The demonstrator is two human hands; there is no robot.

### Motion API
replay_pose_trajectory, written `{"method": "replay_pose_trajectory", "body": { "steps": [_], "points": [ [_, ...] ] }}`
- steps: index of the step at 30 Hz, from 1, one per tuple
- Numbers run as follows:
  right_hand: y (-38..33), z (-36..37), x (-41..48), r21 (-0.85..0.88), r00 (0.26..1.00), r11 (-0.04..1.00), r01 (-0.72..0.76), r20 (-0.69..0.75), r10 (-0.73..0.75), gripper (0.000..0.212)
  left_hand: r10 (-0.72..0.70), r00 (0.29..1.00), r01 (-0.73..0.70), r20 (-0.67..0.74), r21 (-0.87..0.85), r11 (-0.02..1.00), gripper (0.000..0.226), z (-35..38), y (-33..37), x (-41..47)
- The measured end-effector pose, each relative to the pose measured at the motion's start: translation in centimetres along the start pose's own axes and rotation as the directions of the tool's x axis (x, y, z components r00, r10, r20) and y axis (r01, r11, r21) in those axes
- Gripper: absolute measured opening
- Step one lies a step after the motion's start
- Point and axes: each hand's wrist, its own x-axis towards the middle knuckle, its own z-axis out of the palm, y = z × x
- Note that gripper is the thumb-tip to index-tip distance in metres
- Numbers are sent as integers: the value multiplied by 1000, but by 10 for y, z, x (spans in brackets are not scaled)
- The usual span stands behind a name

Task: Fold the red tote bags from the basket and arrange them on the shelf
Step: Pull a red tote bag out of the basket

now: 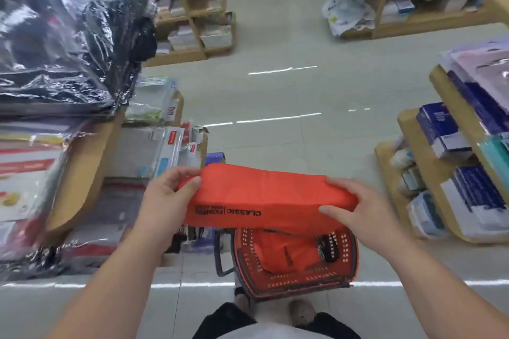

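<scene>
A folded red tote bag [264, 195] is stretched level between both hands: left hand [168, 198] pinches its 9 o'clock end, right hand [360, 209] clamps its 3 o'clock end. At 6 o'clock, the red basket [292, 281] on the floor holds more red bags [286, 253].

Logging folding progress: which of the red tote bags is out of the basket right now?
The red tote bag with black "CLASSIC" lettering, stretched between the left hand and right hand. The other red bag lies crumpled inside the red basket below.
</scene>
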Motion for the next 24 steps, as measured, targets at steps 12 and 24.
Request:
{"method": "replay_pose_trajectory", "body": {
  "steps": [12, 24],
  "points": [
    [-126, 47, -18, -109, 920, 919, 379, 152, -361, 12, 276, 956, -229, -100, 337, 913, 30, -148, -45, -112],
    [-267, 308, -85, -115, 803, 855, 505, 427, -417, 13, 115, 916, -63, -385, 145, 987, 8, -416, -189, -176]
  ]
}}
